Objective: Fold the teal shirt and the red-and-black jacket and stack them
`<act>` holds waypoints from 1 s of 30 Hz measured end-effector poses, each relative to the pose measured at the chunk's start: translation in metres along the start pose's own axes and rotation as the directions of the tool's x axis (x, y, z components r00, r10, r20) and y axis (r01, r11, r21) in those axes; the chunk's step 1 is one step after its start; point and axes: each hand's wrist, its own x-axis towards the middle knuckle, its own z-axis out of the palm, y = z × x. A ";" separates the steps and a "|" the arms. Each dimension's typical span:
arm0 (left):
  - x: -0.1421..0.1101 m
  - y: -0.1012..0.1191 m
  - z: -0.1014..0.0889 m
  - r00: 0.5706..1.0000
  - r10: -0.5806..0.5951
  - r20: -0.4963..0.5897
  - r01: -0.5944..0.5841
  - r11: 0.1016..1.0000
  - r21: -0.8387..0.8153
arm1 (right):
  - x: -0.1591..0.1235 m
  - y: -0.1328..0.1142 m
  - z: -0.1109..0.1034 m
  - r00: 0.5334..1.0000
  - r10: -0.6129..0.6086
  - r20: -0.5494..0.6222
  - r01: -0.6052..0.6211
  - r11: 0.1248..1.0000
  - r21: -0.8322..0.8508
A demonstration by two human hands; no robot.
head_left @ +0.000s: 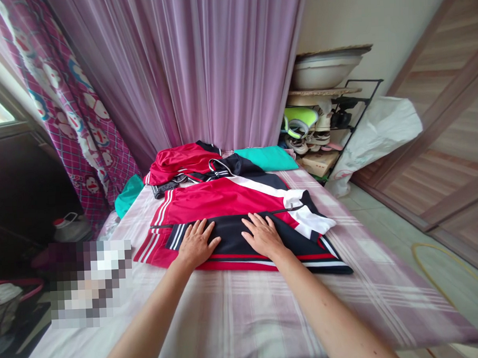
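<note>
A red, white and navy zip-up track jacket (219,195) lies spread on the bed-like surface, its collar to the right and its striped hem to the left. Across its near side one navy sleeve (229,237) with a white-striped cuff is folded over the body. My left hand (197,243) rests flat on that sleeve near the cuff, fingers spread. Farther right, my right hand (262,234) presses on the same sleeve, palm down with fingers apart. Neither hand grips the cloth.
Behind the jacket lie a crumpled red garment (178,163) and a folded teal cloth (265,159). The surface has a plaid cover (237,311). Purple curtains (226,68) hang at the back. A shoe rack (324,128) and white bag (383,136) stand to the right.
</note>
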 end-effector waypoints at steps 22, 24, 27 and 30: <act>-0.006 -0.052 0.003 0.985 -0.142 -0.094 0.142 0.990 -0.009 | 0.050 0.000 -0.024 0.989 0.052 -0.137 -0.017 0.969 0.248; -0.006 -0.052 0.002 0.986 -0.148 -0.080 0.147 0.989 -0.009 | 0.068 0.005 -0.022 0.978 0.095 -0.183 -0.020 0.927 0.375; -0.006 -0.052 0.001 0.987 -0.153 -0.051 0.152 0.988 -0.008 | 0.083 0.017 -0.011 0.961 0.220 -0.167 -0.098 0.838 0.537; -0.004 -0.054 -0.004 0.991 -0.134 -0.018 0.134 0.991 0.003 | 0.084 0.030 0.002 0.938 0.306 -0.162 -0.146 0.775 0.614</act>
